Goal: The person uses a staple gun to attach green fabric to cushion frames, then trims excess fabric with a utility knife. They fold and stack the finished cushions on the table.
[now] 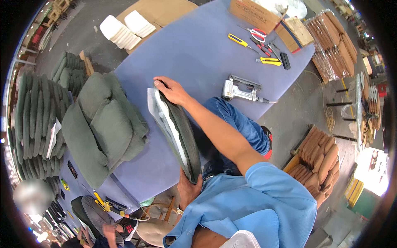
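Note:
A dark green fabric-covered cushion (187, 138) stands on its long edge close to my body. White padding and a pale sheet show along its left side. At its far end my right hand (171, 91) is closed over the top corner. Down at the near end my left hand (189, 188) grips the lower corner, its fingers partly hidden behind the cushion. Left of it, green fabric pieces (109, 128) lie heaped on the blue-covered table (186, 49). A silver staple gun (242, 89) with a hose fitting lies to the right.
Scissors (258, 35), a yellow screwdriver (238, 40) and a yellow utility knife (269, 61) lie near a cardboard box (252, 14). Stacked green cushions (39, 111) stand at the left. White panels (120, 33) sit beyond the table. Another person's hand (109, 231) is at lower left.

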Demonstrator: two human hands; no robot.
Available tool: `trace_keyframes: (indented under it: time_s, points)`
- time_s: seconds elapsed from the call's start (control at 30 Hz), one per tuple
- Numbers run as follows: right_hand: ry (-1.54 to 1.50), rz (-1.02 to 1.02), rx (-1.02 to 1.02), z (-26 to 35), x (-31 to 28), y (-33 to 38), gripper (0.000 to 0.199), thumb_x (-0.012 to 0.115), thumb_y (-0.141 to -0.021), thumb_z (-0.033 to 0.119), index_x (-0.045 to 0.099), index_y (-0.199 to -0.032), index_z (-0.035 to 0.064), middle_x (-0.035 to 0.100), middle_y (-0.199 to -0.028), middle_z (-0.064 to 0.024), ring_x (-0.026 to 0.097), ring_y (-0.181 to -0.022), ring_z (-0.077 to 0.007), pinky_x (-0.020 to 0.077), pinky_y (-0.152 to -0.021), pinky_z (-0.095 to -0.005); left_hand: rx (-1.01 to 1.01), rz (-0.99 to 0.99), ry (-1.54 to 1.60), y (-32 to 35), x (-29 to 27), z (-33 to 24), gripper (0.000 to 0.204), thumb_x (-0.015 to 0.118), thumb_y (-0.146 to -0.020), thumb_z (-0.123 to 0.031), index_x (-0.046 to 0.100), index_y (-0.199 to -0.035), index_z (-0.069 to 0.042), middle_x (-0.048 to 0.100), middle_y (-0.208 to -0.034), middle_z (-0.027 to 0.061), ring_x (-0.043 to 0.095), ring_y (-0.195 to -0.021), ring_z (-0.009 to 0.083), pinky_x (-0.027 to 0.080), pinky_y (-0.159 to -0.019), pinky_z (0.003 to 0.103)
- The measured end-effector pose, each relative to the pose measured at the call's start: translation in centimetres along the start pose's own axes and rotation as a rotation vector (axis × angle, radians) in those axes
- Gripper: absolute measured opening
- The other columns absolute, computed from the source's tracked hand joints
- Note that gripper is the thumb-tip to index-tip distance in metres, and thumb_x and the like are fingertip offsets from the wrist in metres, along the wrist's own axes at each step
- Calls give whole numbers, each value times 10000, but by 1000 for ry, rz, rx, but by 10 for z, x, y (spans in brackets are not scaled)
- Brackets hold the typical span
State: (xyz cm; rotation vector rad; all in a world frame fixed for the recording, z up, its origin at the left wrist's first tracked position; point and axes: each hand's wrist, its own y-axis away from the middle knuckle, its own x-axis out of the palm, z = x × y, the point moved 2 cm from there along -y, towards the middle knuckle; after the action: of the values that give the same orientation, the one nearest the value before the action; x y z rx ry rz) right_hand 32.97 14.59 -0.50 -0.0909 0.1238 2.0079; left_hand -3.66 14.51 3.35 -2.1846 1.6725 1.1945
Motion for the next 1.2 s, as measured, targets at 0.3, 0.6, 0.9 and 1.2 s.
trace_keyframes:
  time_s: [0.3,0.6,0.9,1.2]
  points:
    - [990,-145,160,-95,-260,130,460,720,-885,199,648,-1332,117,665,-1312,-176,633,-1209,-402,522,-1016,-481,-154,27,193,-27,-14,-58,821,825,-822,-238,436,-1453,115,727,-1103,322,728,-1033,457,578,-911,461]
    - [1122,-265,136,-206,-488,52,651,656,-905,88,456,-1524,47,521,-1536,-189,520,-1386,-396,424,-1147,-458,-202,225,149,-35,16,-90,1040,812,-852,-553,340,-1513,97,642,-1239,378,663,-1138,497,535,-965,505]
    - [1583,-144,403,-178,-465,10,441,685,-917,152,601,-1349,177,582,-1464,-99,637,-1207,-369,523,-984,-527,20,-21,219,-95,-41,-93,496,737,-976,-324,645,-1361,-26,730,-1177,190,745,-947,277,593,-788,385]
    - [400,-204,-12,-74,-314,27,246,687,-1020,248,624,-1176,69,689,-981,-58,689,-935,-193,530,-768,-336,127,-534,-32,-248,-59,-131,372,817,-914,-299,700,-1088,7,691,-914,90,669,-731,174,542,-623,333]
